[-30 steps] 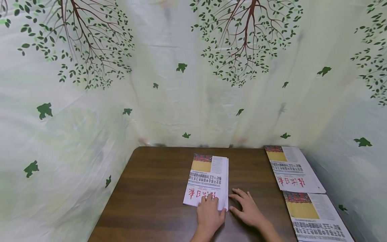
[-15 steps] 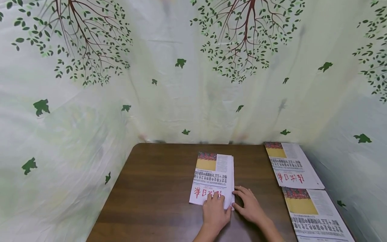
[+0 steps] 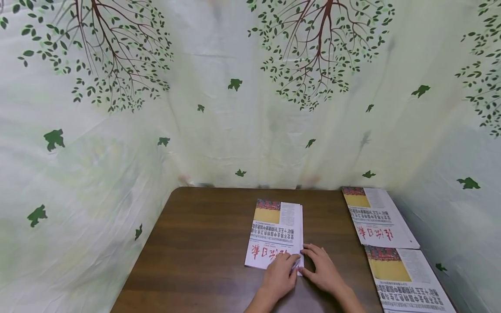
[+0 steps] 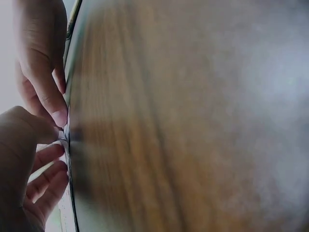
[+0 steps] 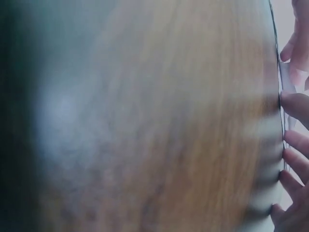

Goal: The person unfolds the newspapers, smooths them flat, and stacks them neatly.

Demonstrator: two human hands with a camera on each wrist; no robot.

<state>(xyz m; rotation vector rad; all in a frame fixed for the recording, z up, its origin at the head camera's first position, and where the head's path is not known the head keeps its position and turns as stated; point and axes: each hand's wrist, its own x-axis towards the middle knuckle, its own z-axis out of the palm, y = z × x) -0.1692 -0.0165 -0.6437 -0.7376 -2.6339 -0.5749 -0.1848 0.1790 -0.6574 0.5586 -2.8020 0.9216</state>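
Observation:
A folded newspaper [image 3: 270, 234] with a red masthead, a yellow photo block and black headlines lies on the brown table. My left hand [image 3: 279, 276] is at its near right corner, thumb and fingers pinching the paper's edge, where a small part of the sheet lifts. In the left wrist view, that left hand [image 4: 21, 164] shows thumb and fingertips close together at a white paper edge. My right hand [image 3: 322, 269] lies along the newspaper's right side, fingers spread and loosely bent, fingertips at the edge. The right wrist view shows its fingers [image 5: 297, 162] against the paper's edge.
Two more folded newspapers lie along the table's right edge, a far one [image 3: 377, 217] and a near one [image 3: 409, 278] that runs out of view. A pale curtain [image 3: 211, 134] with printed trees and leaves surrounds the wooden table [image 3: 195, 243].
The newspaper has shifted slightly right. My left hand has drawn its fingers from flat on the masthead to the near right corner, pinching there. My right hand moved slightly right and stays beside the edge.

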